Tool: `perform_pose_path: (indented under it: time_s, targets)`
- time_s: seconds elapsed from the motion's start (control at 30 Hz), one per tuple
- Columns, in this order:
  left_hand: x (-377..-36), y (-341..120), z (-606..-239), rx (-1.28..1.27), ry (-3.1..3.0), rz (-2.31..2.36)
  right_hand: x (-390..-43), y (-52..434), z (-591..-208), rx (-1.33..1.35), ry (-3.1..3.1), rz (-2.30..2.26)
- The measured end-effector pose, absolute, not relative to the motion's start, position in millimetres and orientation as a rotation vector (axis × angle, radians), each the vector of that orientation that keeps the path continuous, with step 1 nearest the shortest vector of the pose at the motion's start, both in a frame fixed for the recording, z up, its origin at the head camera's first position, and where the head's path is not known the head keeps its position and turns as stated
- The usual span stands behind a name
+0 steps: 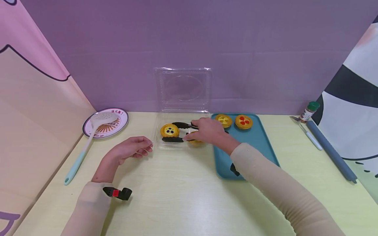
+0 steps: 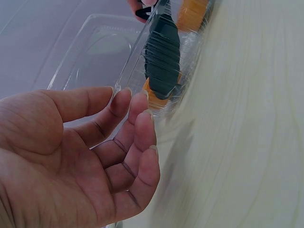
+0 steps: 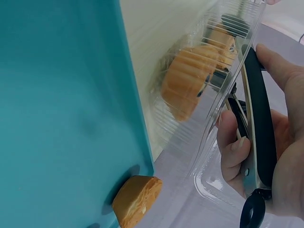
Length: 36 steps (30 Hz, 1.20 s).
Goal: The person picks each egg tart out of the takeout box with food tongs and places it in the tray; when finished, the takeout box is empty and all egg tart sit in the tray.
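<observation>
My right hand grips a pair of black-tipped tongs, whose metal-and-black handle shows in the right wrist view. The tong tips reach into a clear plastic clamshell box with its lid raised. Between the spread tips sits an egg tart with dark berries, in the box's left part. A second tart lies in the box's right part, partly covered by my right hand in the head view. My left hand pinches the box's left rim between thumb and index finger; its other fingers curl loosely.
Right of the box lies a blue tray bearing a yellow-topped tart and a red-topped tart. A slotted spatula rests across a patterned plate at left. A green-capped jar, knife and grey-blue rod are at right.
</observation>
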<state>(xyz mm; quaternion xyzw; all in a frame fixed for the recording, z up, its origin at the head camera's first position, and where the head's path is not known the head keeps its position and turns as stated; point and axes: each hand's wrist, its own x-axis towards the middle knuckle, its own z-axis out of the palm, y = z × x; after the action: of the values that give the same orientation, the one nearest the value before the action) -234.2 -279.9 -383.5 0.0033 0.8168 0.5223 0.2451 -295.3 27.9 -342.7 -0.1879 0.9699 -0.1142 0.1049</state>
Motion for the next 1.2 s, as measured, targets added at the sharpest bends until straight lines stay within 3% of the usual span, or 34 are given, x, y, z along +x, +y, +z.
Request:
perform_pose_path:
  time_s: [1.2]
  targets:
    - [-234.7,-279.4,-382.9,0.019,2.234,1.414,-286.3,47.3,-338.7,-0.571,2.937,-0.443]
